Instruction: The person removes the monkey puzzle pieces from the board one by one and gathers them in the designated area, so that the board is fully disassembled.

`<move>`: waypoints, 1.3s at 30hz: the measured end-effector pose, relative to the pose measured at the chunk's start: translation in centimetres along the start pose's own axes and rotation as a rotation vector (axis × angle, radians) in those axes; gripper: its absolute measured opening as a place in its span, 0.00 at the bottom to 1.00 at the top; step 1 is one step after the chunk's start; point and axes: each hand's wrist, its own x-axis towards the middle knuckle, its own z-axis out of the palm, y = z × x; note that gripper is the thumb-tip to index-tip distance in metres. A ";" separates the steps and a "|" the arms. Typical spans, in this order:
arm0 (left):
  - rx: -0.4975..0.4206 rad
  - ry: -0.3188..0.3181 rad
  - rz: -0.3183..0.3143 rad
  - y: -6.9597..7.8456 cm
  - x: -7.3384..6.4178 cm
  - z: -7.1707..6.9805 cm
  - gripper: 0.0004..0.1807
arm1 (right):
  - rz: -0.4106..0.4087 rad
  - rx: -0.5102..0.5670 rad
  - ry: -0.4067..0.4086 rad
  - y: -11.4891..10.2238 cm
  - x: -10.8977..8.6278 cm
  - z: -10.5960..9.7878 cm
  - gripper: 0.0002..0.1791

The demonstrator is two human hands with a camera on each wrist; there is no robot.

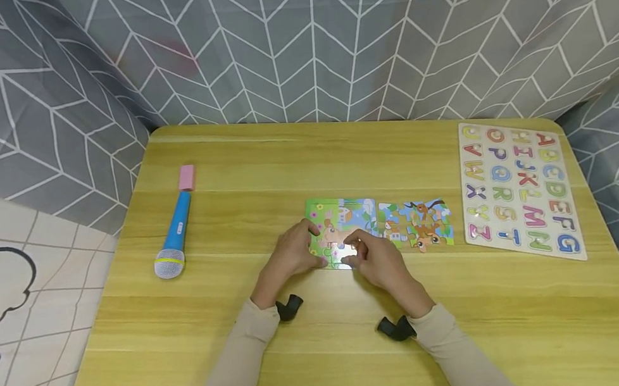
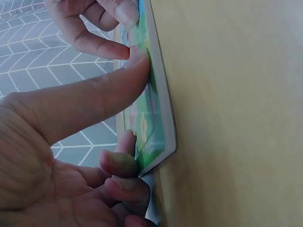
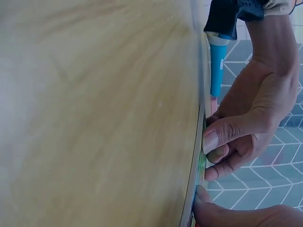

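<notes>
A colourful jigsaw puzzle (image 1: 317, 207) on a thin board lies flat near the middle of the table. My left hand (image 1: 292, 252) holds its left side; in the left wrist view the thumb (image 2: 111, 92) rests at the near edge and several curled fingers are by the corner. My right hand (image 1: 377, 258) has its curled index finger and thumb on a piece at the puzzle's lower right; the piece is partly hidden and glare covers the spot. Beside the right hand lies a second group of joined puzzle pieces (image 1: 430, 224) with a deer picture.
A white alphabet board (image 1: 518, 194) with coloured letters lies at the right. At the left are a blue toy microphone (image 1: 176, 227) and a pink block (image 1: 187, 177) touching its end. Patterned grey curtains (image 1: 292, 42) hang behind the wooden table (image 1: 260, 167).
</notes>
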 end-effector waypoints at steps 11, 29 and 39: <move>0.034 -0.023 -0.007 0.4 0.2 -0.3 0.33 | -0.030 -0.054 -0.006 -0.1 -0.1 -0.2 0.18; 0.035 -0.037 -0.030 0.3 0.3 -0.4 0.34 | -0.048 -0.090 -0.109 -0.5 0.4 -0.4 0.20; 0.039 -0.040 -0.029 0.3 0.3 -0.4 0.33 | -0.051 -0.072 -0.071 -0.4 0.2 0.1 0.20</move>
